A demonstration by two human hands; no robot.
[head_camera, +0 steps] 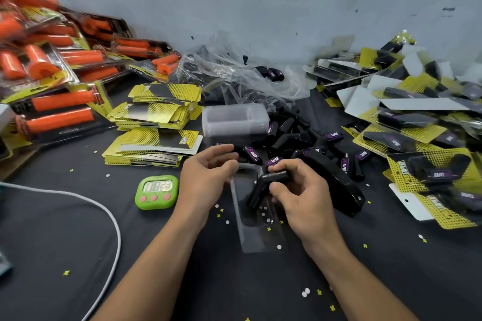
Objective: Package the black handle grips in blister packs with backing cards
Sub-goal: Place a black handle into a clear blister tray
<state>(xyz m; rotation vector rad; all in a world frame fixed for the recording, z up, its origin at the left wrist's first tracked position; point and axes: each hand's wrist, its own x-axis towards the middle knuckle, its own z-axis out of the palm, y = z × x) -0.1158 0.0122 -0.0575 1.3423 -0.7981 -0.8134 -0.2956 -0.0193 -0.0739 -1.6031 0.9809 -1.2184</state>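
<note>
Though a heap of finished packs (417,138) sat right of the hands, loads of loose grips (292,135) and cards (156,143) lay unpacked beyond them, and the left hand (206,180) pinched a clear blister (250,219) while the right hand (300,198) held a black grip (263,187) over it.

Fingers of the right hand (300,198) cover the black grip's (258,190) upper end. The green timer's (156,191) digits blur; orange packs (52,60) smear off the left edge.
</note>
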